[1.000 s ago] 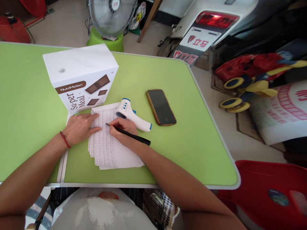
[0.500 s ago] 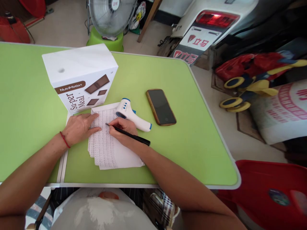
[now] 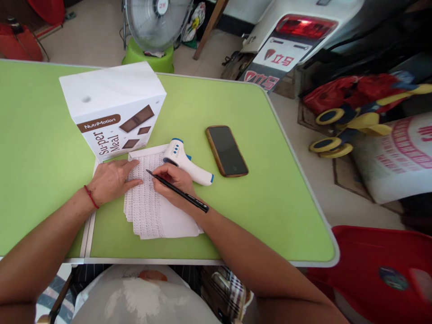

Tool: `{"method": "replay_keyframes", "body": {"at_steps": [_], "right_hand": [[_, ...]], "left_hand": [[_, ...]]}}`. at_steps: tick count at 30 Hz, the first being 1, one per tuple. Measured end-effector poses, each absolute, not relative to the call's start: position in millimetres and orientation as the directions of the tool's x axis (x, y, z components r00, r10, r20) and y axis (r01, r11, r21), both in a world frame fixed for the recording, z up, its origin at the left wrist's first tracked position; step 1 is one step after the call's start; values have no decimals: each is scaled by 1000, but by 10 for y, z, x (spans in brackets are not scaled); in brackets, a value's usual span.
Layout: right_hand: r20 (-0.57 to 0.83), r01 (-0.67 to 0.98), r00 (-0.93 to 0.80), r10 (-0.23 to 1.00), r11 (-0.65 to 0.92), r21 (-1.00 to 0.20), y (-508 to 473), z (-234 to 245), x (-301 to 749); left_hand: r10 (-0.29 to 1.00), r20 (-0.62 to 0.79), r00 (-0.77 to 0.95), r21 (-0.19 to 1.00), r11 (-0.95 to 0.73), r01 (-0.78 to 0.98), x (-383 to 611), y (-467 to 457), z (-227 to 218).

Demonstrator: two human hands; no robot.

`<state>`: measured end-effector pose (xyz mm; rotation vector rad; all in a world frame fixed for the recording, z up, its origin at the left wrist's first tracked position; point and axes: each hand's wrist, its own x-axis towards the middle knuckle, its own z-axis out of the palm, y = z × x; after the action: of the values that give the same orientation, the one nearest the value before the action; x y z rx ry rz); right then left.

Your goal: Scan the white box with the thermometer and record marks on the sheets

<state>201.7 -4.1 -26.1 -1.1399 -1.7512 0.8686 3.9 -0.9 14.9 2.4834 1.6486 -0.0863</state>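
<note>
My right hand (image 3: 173,182) is closed around a black pen (image 3: 182,193), its tip over the written part of a stack of paper sheets (image 3: 148,207). Dense rows of handwriting fill the left side of the top sheet, while its right side is blank. My left hand (image 3: 113,180) lies with fingers spread on the sheets' left edge, a red string bracelet at the wrist. A white and blue infrared thermometer (image 3: 189,164) rests across the top right of the papers, just beyond my right hand.
A white NutriMotion box (image 3: 114,108) stands behind the papers. Right of the thermometer lies a phone (image 3: 227,150) in a brown case. Past the green table (image 3: 286,216) are a fan (image 3: 158,22), a white scooter (image 3: 290,36) and a red stool (image 3: 381,270).
The pen tip has shifted slightly left and up, and the pen's rear end has dropped a little. My left hand has stayed in place.
</note>
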Motion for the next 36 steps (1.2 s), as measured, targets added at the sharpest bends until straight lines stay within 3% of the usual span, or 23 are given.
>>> {"method": "replay_keyframes", "body": {"at_steps": [25,31,36], "right_hand": [[239,366,-337,911,361,-858,-68,-264,2029],[262,354,-254,931,341,-871,-47,-281,2012],[222,346,-282,933,315,-884,-50,-265,2014]], "left_hand": [[909,-113,402,115,-390,914,15,-3,108],[910,-115,399,89,-390,916,23,-6,109],[906,-122,404,91,-395,914,23,-4,123]]}}
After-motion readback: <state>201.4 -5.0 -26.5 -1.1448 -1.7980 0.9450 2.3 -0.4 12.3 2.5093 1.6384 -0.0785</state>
